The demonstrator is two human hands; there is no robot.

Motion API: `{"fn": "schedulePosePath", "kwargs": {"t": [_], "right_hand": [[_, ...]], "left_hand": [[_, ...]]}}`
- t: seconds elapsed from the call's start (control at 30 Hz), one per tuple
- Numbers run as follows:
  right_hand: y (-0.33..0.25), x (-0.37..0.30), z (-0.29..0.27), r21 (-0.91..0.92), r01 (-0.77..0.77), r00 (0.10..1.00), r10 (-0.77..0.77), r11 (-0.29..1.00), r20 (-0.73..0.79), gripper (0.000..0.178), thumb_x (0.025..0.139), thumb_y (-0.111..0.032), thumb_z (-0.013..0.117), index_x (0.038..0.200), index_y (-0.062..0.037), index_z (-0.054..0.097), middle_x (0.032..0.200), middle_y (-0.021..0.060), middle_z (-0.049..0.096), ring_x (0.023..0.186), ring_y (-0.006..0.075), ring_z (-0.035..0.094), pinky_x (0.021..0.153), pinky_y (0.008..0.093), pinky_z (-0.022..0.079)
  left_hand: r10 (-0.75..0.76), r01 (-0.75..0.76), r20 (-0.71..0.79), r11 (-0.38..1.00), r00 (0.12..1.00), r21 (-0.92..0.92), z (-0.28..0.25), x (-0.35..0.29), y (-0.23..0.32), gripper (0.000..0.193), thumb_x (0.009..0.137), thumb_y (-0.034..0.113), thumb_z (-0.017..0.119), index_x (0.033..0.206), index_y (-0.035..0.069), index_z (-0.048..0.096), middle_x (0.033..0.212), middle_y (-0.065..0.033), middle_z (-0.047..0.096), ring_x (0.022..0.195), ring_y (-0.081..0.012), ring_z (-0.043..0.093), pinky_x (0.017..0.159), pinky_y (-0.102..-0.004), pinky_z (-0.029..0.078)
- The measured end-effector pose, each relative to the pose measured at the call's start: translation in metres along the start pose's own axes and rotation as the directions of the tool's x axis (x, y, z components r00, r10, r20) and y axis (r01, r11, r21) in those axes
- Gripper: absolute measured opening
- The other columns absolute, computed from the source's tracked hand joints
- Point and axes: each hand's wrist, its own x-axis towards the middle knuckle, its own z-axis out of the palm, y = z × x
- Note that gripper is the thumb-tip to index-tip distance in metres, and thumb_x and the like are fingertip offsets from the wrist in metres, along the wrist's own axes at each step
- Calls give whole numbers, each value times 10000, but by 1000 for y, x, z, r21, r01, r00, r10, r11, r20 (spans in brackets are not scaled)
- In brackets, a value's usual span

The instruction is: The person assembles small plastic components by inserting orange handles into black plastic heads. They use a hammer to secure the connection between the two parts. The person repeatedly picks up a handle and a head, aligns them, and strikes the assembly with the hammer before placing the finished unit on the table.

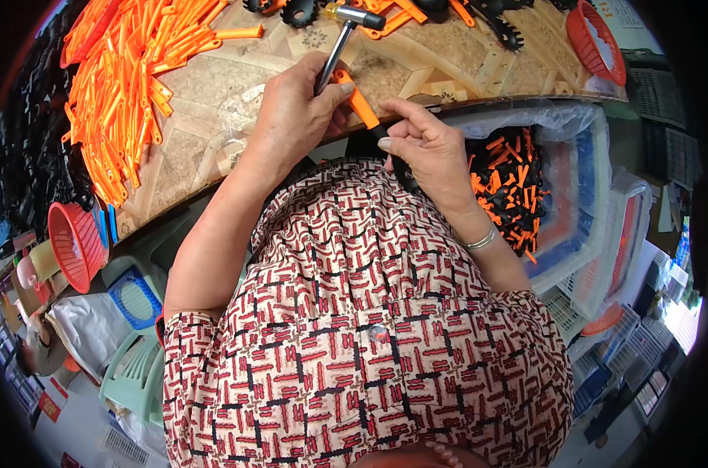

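the left hand [295, 109], as i view it remotely, grips a hammer [335, 54] and an orange handle [360, 103] over the near table edge; the right hand [430, 148], apart from it, pinches a dark piece [380, 134], partly hidden by its fingers. the far side of the patterned table [214, 97] is cut off. i cannot resolve the black heap [26, 117], far left. right: a plastic-lined crate [576, 183]; near left: a green chair [136, 378].

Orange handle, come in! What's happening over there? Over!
Left hand: gripping hammer, orange handle. Right hand: pinching black part at handle's lower end. Orange pile: left, apart from hands.
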Motion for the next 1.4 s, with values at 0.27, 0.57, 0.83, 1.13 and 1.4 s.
{"fn": "schedulePosePath", "kwargs": {"t": [0.27,0.57,0.83,1.13,1.4], "right_hand": [[5,-1,6,-506,428,898,-414,749,147,370,861,27,702,1230,-7,692,883,148,683,741,229,670,684,301,529],[2,12,-2,-269,171,985,-161,948,60,339,842,32,695,1175,-7,741,887,150,762,724,132,700,678,263,545],[-3,19,-14,34,-81,993,78,996,87,303,886,54,676,1187,55,711,870,108,751,725,119,703,637,244,575],[5,17,-11,33,-11,996,8,999,91,408,851,36,718,1249,40,633,768,89,714,664,95,651,595,240,546],[-15,15,-20,-47,-127,982,133,991,135,525,879,57,683,1385,29,544,777,74,692,641,141,672,588,249,536]], "left_hand": [[205,-150,-106,910,973,386,-3,-1,-20,282,971,152,696,1202,5,626,833,-50,703,646,-89,641,577,-254,524],[54,-114,-136,867,989,-484,-16,-58,-3,446,1008,94,615,1445,44,547,810,0,618,687,-72,587,617,-220,485],[329,-275,-180,923,927,268,-8,-90,-9,424,990,-13,591,1387,129,639,851,-11,649,686,-72,568,592,-224,472],[649,-401,-157,623,745,671,-15,-90,-10,486,811,-108,695,1251,96,726,866,-124,680,748,-235,674,668,-334,531],[615,-388,-165,659,771,645,-28,-79,-18,336,941,4,662,1263,84,714,898,-74,689,770,-137,642,686,-286,514]]}}
